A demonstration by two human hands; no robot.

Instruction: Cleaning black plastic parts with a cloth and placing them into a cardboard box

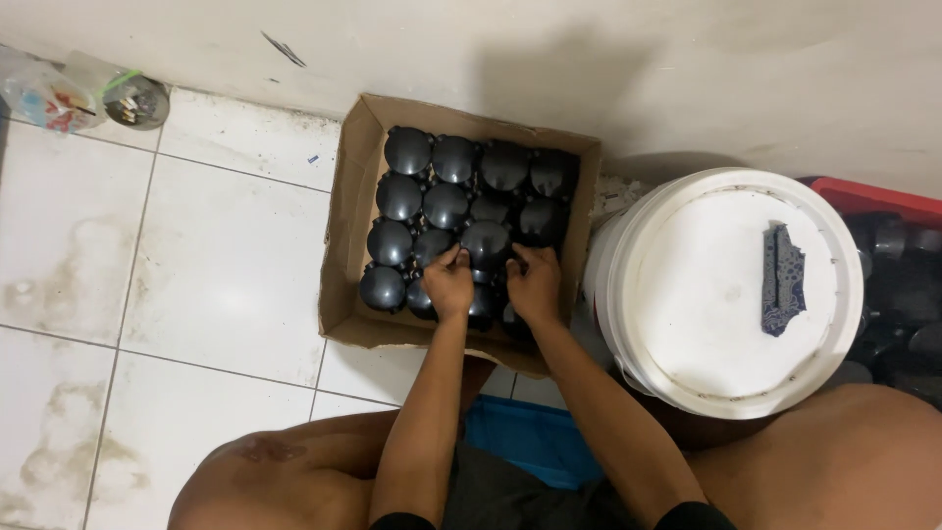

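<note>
Domes (487, 240), black and glossy, look light, rigid, slippery; our left hand (449, 283) and right hand (535, 285) pinch one by its rim, mid-frame.

So the cardboard box (345, 236) is plain brown, packed with glossy black round caps (446, 204). Floor tiles (226, 265) are white with brownish stains and dark grout. Bucket lid (687, 285) is white, with a dark blue patterned cloth (782, 279) on it. Red crate (868, 196) behind, blue fabric (525, 437) below.
</note>
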